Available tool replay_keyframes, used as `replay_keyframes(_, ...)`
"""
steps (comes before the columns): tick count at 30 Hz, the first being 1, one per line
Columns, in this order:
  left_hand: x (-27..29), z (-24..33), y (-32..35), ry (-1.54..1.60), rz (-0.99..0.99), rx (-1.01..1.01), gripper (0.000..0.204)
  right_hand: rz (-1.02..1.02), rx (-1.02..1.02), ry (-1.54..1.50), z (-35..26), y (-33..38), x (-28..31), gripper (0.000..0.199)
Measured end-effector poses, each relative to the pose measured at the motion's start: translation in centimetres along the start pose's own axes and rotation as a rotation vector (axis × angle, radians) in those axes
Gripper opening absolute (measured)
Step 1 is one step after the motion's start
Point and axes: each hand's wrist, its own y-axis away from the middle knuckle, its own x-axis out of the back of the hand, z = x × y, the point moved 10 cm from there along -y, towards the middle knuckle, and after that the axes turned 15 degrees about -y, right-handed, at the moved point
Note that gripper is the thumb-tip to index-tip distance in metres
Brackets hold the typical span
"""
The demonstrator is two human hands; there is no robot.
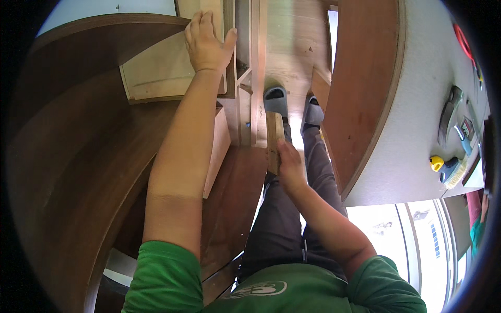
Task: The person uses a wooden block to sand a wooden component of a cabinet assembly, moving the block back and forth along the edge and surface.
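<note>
My left hand [210, 46] reaches forward and lies on a pale wooden panel [218, 11] of the brown cabinet work. Its fingers are stretched out and its thumb stands apart. Below that hand, a pale wooden drawer-like piece [162, 68] sits against the dark brown boards [73, 99]. My right hand [292, 166] is closed around a narrow wooden block [273, 136], held in front of my legs. The block's long side runs roughly away from me, and its far end sticks out past my fingers.
A reddish-brown curved board [360, 88] stands right of my legs, along a grey worktop [417, 130]. On the worktop lie a yellow-and-blue brush [446, 169], a dark-handled brush [450, 112] and a red cable [462, 41]. Another person's teal sleeve [477, 235] shows at far right.
</note>
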Motion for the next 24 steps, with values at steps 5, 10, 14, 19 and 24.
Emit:
replay_keyframes(5,0.4,0.5,2.5,0.010,-0.092,-0.089,0.087,0.017,0.071,-0.036,-2.5,-0.5,-1.7,0.040)
replay_keyframes(10,1.4,0.7,7.0,-0.060,-0.194,-0.090,0.095,0.092,-0.111,-0.057,-1.5,-0.5,-0.8,0.045)
replay_keyframes(14,1.4,0.1,9.5,-0.069,-0.227,-0.034,0.095,0.120,-0.145,-0.121,-2.5,0.0,-1.3,0.046)
replay_keyframes(19,2.2,0.7,9.0,-0.015,-0.186,-0.026,0.079,0.132,-0.243,-0.372,-3.7,0.6,-2.5,0.040)
replay_keyframes(24,1.7,0.1,2.7,0.135,0.043,-0.079,0.049,0.081,-0.289,-0.668,-7.5,2.6,-6.9,0.044)
